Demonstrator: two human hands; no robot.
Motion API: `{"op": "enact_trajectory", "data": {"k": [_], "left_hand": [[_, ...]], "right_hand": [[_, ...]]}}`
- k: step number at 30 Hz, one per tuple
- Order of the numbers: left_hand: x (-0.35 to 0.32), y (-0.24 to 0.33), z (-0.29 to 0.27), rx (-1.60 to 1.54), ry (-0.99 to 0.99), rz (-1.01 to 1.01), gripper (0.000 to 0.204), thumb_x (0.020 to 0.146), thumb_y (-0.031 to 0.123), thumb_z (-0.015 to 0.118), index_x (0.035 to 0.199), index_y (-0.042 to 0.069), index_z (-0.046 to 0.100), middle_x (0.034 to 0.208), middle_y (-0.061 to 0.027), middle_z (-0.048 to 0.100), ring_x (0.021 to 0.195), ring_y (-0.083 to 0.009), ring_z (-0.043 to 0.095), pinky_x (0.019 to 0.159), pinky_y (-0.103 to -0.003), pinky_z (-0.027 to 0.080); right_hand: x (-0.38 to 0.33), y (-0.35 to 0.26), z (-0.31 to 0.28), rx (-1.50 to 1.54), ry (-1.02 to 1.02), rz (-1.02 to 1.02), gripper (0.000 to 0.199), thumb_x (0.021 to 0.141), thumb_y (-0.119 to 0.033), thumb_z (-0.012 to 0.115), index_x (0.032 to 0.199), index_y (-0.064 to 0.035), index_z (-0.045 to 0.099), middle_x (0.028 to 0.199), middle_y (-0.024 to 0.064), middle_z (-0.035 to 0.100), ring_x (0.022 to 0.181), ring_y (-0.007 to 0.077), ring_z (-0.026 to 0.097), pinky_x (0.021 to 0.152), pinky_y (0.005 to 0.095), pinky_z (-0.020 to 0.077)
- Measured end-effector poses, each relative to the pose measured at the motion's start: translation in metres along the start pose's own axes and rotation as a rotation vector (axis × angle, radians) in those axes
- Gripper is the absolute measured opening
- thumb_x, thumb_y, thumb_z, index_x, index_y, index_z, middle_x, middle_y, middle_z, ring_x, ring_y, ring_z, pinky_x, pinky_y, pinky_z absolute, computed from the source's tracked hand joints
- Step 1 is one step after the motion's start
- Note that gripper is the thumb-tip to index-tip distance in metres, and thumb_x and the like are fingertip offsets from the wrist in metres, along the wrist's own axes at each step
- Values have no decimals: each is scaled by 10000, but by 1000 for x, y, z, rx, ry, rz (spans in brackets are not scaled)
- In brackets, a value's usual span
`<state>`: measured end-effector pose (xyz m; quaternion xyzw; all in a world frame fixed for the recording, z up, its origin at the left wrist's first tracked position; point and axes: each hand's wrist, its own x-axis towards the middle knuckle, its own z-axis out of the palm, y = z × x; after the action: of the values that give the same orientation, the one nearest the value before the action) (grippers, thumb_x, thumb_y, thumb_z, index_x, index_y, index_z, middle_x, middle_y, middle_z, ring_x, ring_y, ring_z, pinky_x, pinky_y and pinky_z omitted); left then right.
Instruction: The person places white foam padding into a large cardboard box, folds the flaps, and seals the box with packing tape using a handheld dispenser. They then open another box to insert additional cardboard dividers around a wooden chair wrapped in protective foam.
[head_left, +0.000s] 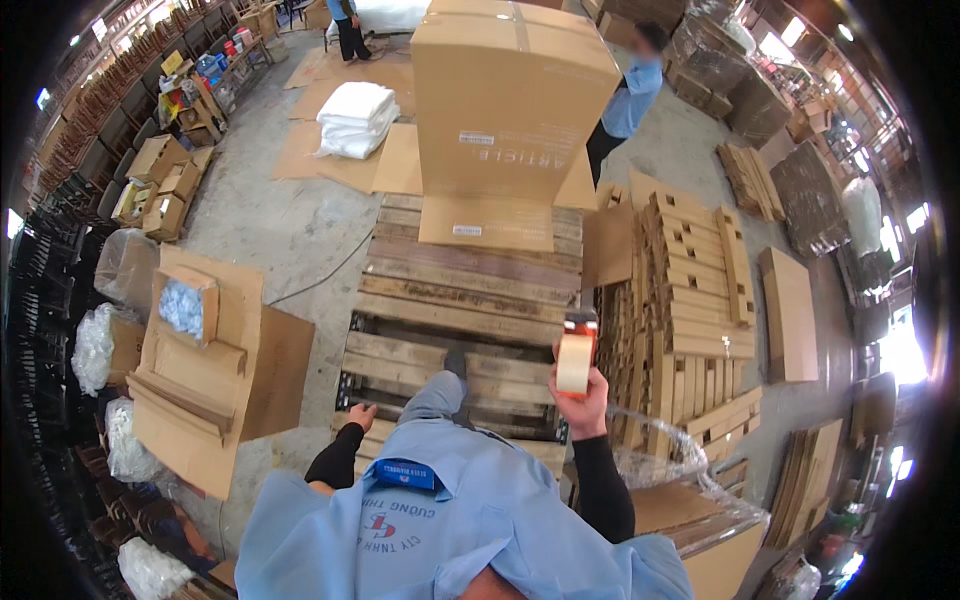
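Note:
My right hand (581,405) grips a red tape dispenser (577,355) with a wide roll of pale tape, held up over the right side of a wooden pallet (455,300). Low at my left side, my left hand (362,416) hangs with nothing in it, its fingers loosely apart, beside the pallet's near left edge. On the far part of the pallet stands a tall brown cardboard box (505,110), well beyond both hands. One of my feet (456,362) is on the pallet slats.
Stacked slotted cardboard pieces (690,280) rise to the right of the pallet. An opened carton (275,370) stands at left. White folded sheets (357,118) lie on flat cardboard farther back. One person (632,100) is beside the tall box; another (350,30) stands at the back.

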<state>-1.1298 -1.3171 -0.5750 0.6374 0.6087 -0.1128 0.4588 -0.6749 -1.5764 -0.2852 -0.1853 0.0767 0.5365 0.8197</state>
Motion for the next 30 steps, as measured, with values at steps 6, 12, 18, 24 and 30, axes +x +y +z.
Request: {"op": "enact_trajectory", "data": {"k": [6,12,18,24,30], "left_hand": [[125,250,-66,-51,134,238,824,918,550,608,1367,-135,508,1343,-344,568,1294,-412,539,1083,-466,426],[166,507,-139,112,260,775,657,942,519,595,1234,-69,578,1408,-292,525,1335,-420,476,1126,-458,372],[216,707,-232,322,440,1168,673,947,523,590,1265,-68,535,1592,-318,249,1479,-467,254,1191,-612,210],[295,797,-330,391,564,1211,708,980,551,539,1223,-114,533,1606,-326,200,1497,-493,192,1214,-591,176],[372,907,-419,423,577,1181,721,988,574,510,1236,-102,545,1591,-365,196,1503,-491,182,1227,-575,157]], "right_hand": [[97,-58,47,80,-11,-65,585,889,-120,521,1462,-20,462,1412,148,540,1036,279,622,875,400,551],[217,-88,91,142,33,-96,593,904,-159,530,1485,-62,456,1438,157,533,1044,290,628,879,414,554],[366,-114,118,136,-5,-18,610,937,-182,547,1520,-70,408,1472,167,495,1072,295,615,909,428,546],[542,-140,177,100,-130,19,641,904,-145,562,1516,-46,404,1458,177,495,1064,297,616,875,414,552],[670,-197,282,-156,-160,-74,598,853,-94,554,1443,-28,480,1414,166,546,1054,288,636,845,416,559]]}}
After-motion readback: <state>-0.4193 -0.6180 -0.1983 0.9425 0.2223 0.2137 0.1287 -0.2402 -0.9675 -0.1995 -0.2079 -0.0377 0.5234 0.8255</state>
